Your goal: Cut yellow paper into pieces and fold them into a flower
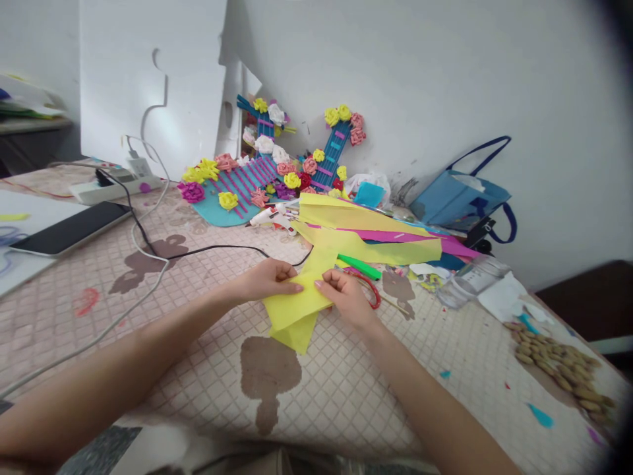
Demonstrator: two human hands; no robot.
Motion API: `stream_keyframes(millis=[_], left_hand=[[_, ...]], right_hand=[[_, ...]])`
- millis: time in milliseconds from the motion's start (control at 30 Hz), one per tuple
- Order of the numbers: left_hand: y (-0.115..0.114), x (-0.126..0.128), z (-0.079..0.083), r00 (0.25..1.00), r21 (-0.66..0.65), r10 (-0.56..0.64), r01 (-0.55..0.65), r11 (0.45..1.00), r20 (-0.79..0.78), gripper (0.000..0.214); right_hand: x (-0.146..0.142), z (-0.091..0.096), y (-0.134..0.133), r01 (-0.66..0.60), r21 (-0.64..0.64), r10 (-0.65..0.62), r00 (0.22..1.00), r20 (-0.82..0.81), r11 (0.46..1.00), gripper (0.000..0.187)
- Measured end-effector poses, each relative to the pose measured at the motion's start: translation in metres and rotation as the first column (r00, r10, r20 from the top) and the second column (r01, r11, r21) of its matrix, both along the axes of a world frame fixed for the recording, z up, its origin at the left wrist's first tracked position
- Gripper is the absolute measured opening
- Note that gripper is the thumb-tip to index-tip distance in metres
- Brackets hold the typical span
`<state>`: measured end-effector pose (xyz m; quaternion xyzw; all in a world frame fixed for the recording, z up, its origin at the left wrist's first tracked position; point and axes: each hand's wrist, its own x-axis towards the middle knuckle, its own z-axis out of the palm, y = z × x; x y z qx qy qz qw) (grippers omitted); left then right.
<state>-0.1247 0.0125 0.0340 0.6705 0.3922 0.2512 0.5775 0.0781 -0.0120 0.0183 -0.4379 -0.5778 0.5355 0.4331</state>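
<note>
Both hands pinch a folded strip of yellow paper (297, 307) just above the table, near its front middle. My left hand (270, 278) grips its left edge with thumb and fingers together. At the right edge, my right hand (349, 297) pinches it the same way. The lower end of the strip hangs in a slanted fold. Beyond lie larger yellow sheets (395, 251) and a magenta sheet (380, 235). Scissors with red handles (376, 293) and a bright green pen-like stick (360, 266) lie beside my right hand, partly hidden.
A white glue gun (274, 216) lies ahead, with a black cord (217, 247) crossing the table. Behind it stand blue flowered decorations (242, 188). A dark tablet (74, 227) and power strip (119, 186) are left; a clear container (469, 282), peanuts (554, 363) and blue bag (459, 198) right.
</note>
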Motion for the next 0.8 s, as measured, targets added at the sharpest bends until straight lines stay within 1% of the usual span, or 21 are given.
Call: stream_keyframes(millis=[100, 267, 367, 533, 600, 800], left_hand=[[0.004, -0.005, 0.003, 0.999, -0.006, -0.025, 0.025, 1.000, -0.028, 0.031], [0.012, -0.011, 0.003, 0.999, -0.036, 0.030, -0.031, 0.999, -0.031, 0.032], [0.015, -0.014, 0.002, 0.999, -0.055, 0.052, -0.052, 0.997, -0.005, 0.034], [0.015, -0.015, 0.004, 0.997, -0.113, 0.023, -0.015, 0.993, 0.075, 0.039], [0.015, -0.014, 0.004, 0.997, -0.148, 0.041, -0.030, 0.988, 0.072, 0.040], [0.017, -0.014, 0.006, 0.989, -0.231, 0.123, -0.101, 0.968, 0.082, 0.033]], right_hand=[[0.005, 0.001, 0.004, 0.044, 0.000, -0.044, 0.998, -0.039, 0.999, 0.024], [0.010, 0.006, 0.008, 0.114, 0.003, -0.113, 0.992, -0.056, 0.994, 0.027], [0.011, 0.007, 0.009, 0.144, 0.003, -0.143, 0.986, -0.083, 0.990, 0.027], [0.011, 0.006, 0.010, 0.167, -0.002, -0.167, 0.980, -0.105, 0.986, 0.027], [0.011, 0.006, 0.010, 0.182, 0.002, -0.180, 0.977, -0.116, 0.983, 0.027], [0.010, 0.006, 0.011, 0.195, -0.008, -0.194, 0.970, -0.143, 0.981, 0.026]])
